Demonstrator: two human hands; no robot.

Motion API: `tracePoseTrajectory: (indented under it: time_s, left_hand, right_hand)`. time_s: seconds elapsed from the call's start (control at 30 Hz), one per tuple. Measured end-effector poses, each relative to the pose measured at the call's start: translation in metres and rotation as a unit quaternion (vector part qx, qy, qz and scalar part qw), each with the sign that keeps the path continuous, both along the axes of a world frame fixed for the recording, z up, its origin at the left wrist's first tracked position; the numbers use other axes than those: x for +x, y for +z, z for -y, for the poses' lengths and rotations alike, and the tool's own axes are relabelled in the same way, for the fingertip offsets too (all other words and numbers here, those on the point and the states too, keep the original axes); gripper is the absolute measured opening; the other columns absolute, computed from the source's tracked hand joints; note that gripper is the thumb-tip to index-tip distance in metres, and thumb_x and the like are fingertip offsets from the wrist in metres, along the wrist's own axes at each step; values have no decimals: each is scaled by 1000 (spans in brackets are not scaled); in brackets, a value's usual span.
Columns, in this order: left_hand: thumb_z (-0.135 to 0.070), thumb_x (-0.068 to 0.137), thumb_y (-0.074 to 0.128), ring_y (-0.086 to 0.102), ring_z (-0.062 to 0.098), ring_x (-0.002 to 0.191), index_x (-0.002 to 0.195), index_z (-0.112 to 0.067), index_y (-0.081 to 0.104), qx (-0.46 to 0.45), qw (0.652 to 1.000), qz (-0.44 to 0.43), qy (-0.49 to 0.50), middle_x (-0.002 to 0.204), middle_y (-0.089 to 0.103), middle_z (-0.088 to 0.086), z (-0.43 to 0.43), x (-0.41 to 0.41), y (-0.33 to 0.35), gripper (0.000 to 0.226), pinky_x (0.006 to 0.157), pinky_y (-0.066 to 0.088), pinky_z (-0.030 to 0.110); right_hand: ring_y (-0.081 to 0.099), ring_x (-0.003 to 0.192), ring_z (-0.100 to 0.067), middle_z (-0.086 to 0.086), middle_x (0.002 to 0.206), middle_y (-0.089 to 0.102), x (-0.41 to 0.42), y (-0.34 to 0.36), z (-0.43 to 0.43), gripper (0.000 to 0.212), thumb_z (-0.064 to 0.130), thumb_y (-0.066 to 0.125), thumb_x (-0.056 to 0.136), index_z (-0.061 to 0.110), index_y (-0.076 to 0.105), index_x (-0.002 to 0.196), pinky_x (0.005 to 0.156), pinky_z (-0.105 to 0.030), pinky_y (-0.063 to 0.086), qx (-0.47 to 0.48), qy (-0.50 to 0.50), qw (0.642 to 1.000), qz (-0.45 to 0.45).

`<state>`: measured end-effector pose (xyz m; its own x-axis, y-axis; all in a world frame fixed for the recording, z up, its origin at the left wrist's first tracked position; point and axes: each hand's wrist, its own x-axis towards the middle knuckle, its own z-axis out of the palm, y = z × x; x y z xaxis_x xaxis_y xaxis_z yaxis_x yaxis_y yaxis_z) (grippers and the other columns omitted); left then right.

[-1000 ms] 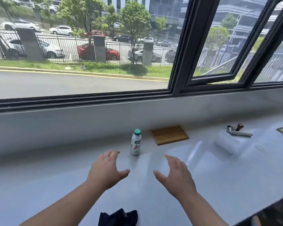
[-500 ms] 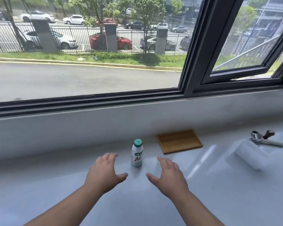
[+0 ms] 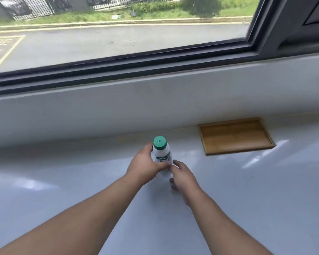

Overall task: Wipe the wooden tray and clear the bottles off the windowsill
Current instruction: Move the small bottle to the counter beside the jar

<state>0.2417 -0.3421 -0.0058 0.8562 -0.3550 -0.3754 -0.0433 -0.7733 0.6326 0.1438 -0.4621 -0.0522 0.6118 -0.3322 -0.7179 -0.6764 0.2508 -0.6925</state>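
A small white plastic bottle with a green cap (image 3: 161, 153) stands upright on the pale grey windowsill (image 3: 63, 181), gripped around its body by the left hand (image 3: 144, 165). The right hand (image 3: 182, 176), fingers loosely curled, touches its lower side. A shallow rectangular wooden tray (image 3: 235, 136) lies apart to the right, against the wall.

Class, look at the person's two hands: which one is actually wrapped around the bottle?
The left hand: it curls around the green-capped bottle. The right hand sits lower beside the base, only fingertips near it.
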Motion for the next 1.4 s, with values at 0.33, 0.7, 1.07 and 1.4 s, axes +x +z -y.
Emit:
tracePoseTrajectory:
  time_s: [0.33, 0.7, 1.07, 1.4]
  left_hand:
    - [-62, 66, 72, 66, 1, 83, 108, -51, 52, -27, 994, 44, 95, 108, 65, -32, -63, -21, 55, 48, 63, 50, 31]
    - [-66, 65, 74, 62, -6, 89, 102, -46, 53, -78, 933, 113, 333, 105, 65, -31, -371, -148, 142, 47, 73, 52, 28]
    - [-72, 58, 65, 63, -1, 86, 103, -44, 52, -11, 815, 188, 548, 105, 63, -28, -693, -410, 214, 54, 69, 51, 30]
    - [-73, 59, 64, 63, -2, 84, 109, -40, 53, 42, 701, 178, 690, 106, 62, -26, -839, -616, 201, 61, 67, 50, 29]
  right_hand:
    - [67, 112, -31, 8, 116, 69, 1, 38, -62, 36, 29, 58, 98, 41, 54, 132, 88, -39, 56, 83, -16, 995, 56]
    - [74, 103, -33, -3, 117, 76, -44, 132, -320, 28, 32, 58, 100, 25, 63, 126, 86, -47, 61, 121, 193, 970, 83]
    - [68, 94, -38, -11, 115, 73, -227, 198, -679, 26, 25, 59, 99, 13, 67, 120, 81, -45, 52, 196, 429, 879, 61]
    - [71, 107, -42, -13, 118, 72, -389, 194, -868, 20, 30, 59, 100, 18, 67, 114, 81, -45, 59, 183, 615, 767, 2]
